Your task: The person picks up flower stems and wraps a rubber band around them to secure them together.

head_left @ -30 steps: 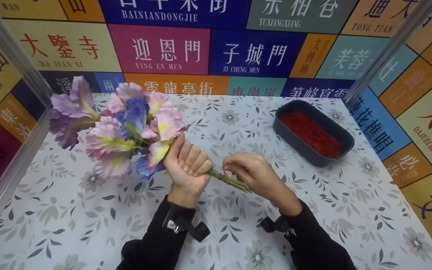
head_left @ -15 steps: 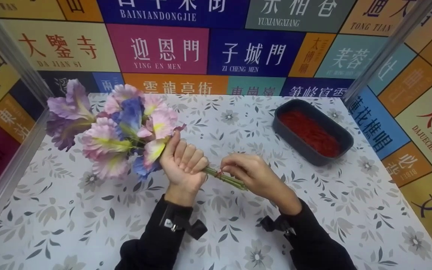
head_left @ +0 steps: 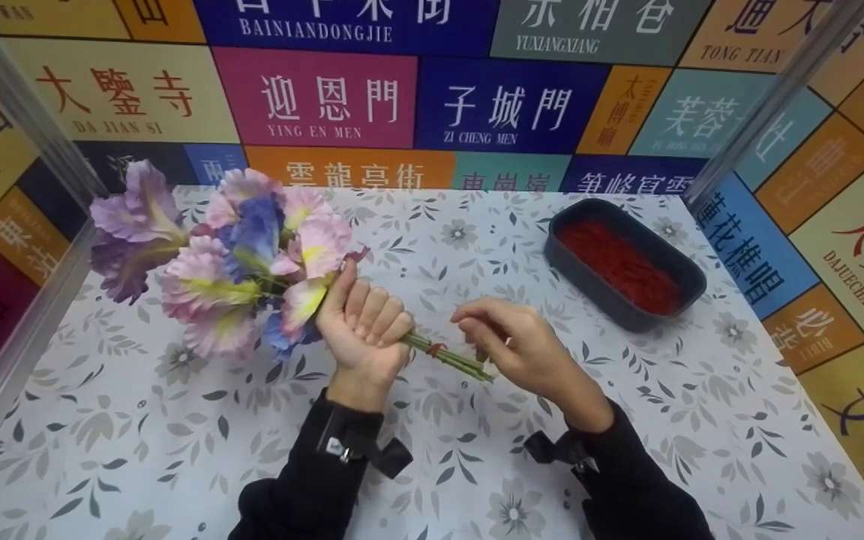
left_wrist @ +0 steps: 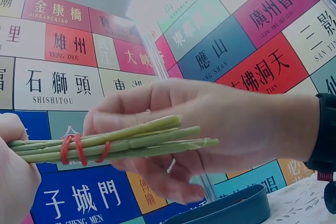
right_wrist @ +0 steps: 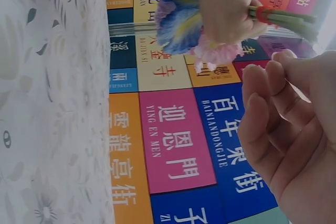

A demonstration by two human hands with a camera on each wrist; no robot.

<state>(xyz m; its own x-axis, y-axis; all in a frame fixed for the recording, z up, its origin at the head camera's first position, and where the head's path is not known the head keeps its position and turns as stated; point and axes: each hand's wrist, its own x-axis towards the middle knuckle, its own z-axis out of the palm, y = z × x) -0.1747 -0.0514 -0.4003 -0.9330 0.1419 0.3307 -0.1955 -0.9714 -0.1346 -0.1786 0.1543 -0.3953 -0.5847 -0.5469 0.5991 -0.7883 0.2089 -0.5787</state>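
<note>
Around the green stems (head_left: 460,362), the fingers of the left hand (head_left: 364,322) are curled up tight, holding the bunch. Just beside the stem ends is the right hand (head_left: 526,349), its fingers loosely bent, with a small gap between it and the stems. Between the left hand and the stem ends, a thin red tie (head_left: 436,349) goes round the stems in loops. On the other side of the left hand are the flowers (head_left: 252,255), pink, blue and purple with some yellow, tipped over toward the left. Both arms have black sleeves (head_left: 646,480). Farther out, past the right hand, a dark tub (head_left: 586,291) with red stuff (head_left: 619,266) inside sits on a white table (head_left: 439,480) with leaves and flowers printed on it. Behind that stands a wall of bright signs (head_left: 319,97).
</note>
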